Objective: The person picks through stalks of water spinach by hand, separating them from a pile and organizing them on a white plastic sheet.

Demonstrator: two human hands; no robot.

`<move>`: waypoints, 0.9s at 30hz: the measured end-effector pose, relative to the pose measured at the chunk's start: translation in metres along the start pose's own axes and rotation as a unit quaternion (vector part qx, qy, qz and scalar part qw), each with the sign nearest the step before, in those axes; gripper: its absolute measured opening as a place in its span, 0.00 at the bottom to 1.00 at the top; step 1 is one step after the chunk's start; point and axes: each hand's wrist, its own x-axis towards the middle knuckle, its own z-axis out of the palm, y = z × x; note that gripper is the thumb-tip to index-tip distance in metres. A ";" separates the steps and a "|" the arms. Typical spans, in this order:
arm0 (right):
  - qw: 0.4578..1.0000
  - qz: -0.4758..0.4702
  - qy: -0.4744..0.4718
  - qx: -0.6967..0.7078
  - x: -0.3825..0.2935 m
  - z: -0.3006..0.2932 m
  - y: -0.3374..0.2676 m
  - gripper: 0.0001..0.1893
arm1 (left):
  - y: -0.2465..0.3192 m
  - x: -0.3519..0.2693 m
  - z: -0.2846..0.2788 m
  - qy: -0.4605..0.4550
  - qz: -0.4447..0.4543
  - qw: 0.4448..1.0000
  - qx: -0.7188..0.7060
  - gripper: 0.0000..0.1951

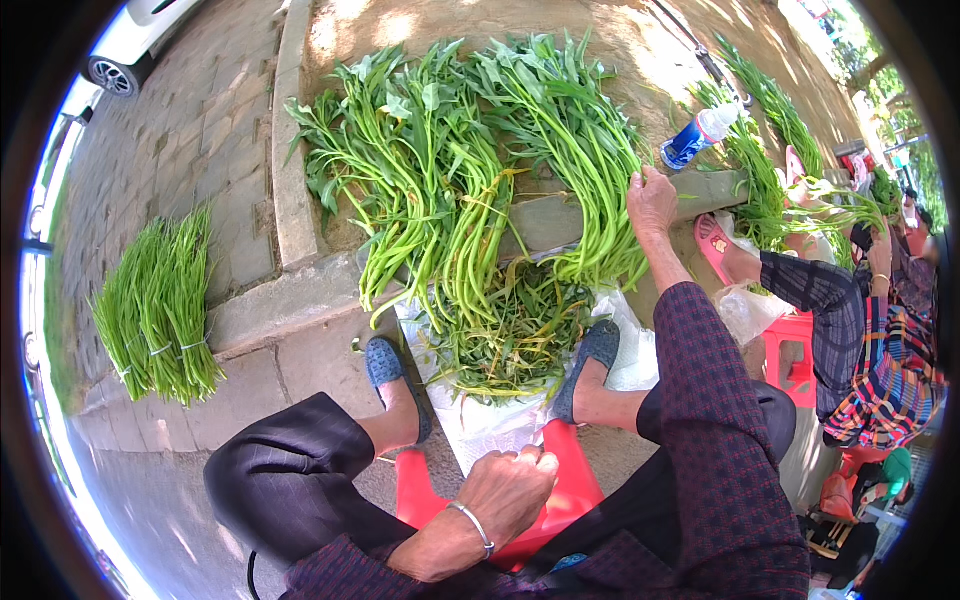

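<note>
Large heaps of leafy green-stemmed vegetables point(420, 150), like water spinach, lie across the kerb and soil in front of me. My right hand point(651, 201) reaches to the right edge of the right heap point(570, 142), fingertips together at a stem; how firmly they grip cannot be told. My left hand point(516, 480), with a silver bangle point(471, 525) on its wrist, is curled above the red plastic stool point(559, 480); whether anything is inside it is hidden. Between my feet, a pile of trimmed leaves and yellowed stems point(517, 330) rests on a white plastic sheet point(495, 427).
Tied green bundles point(161, 307) stand on the paving at left, beside the stone kerb point(300, 296). A blue-labelled bottle point(694, 137) lies past my right hand. At right, a seated person point(817, 307) holds stems near more greens point(757, 169) and a red stool point(789, 352).
</note>
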 end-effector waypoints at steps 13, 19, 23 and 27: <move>0.956 -0.193 -0.071 0.209 -0.080 0.000 -0.113 0.08 | 0.001 -0.003 0.006 -0.024 0.014 1.000 -0.015 0.06; 0.855 -0.088 -0.381 0.341 -0.143 0.027 -0.181 0.10 | 0.003 -0.008 -0.002 -0.075 0.012 0.996 -0.042 0.05; 0.898 -0.139 -0.301 0.290 -0.168 0.046 -0.205 0.09 | -0.005 -0.014 -0.007 -0.015 0.020 0.999 -0.026 0.04; 0.908 -0.192 -0.275 0.251 -0.170 0.052 -0.228 0.08 | 0.000 -0.013 0.003 -0.049 0.009 0.998 -0.034 0.04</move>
